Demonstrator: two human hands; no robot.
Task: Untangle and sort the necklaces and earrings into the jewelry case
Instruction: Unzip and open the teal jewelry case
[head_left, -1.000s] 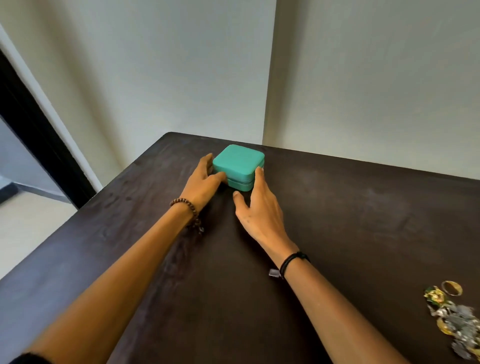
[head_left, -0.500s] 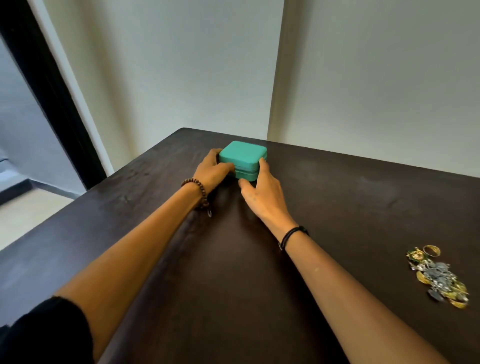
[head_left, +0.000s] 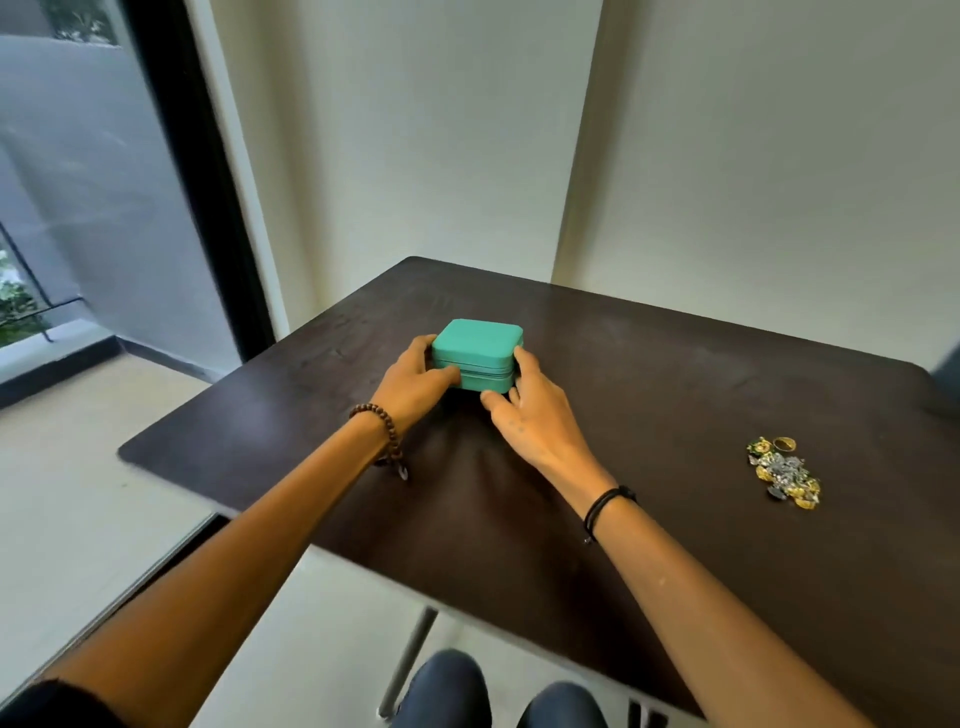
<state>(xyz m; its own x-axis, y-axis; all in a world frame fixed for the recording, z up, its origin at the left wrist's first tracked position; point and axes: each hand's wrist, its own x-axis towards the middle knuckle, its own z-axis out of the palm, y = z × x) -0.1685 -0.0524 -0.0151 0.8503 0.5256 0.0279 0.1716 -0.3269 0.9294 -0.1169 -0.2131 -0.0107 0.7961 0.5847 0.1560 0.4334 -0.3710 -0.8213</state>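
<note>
At the left, our left hand (head_left: 415, 382) was wrapped around the left side of the teal jewelry case (head_left: 478, 355), thumb along the front at the seam, fingers closed on its far corner. The case sat shut on the dark table (head_left: 675, 374), toward the far left corner. Our right hand (head_left: 530, 410) pressed its fingers against the case's right side, thumb free below the front edge, so the two hands clamped the box between them. We judged the case light and rigid, with a smooth skin that could slip; the flat sides gave the best hold, and the seam line seemed the place to open it. Well apart to the right lay the tangled jewelry pile (head_left: 784, 474), gold and silver pieces knotted together, likely delicate and prone to snag.
</note>
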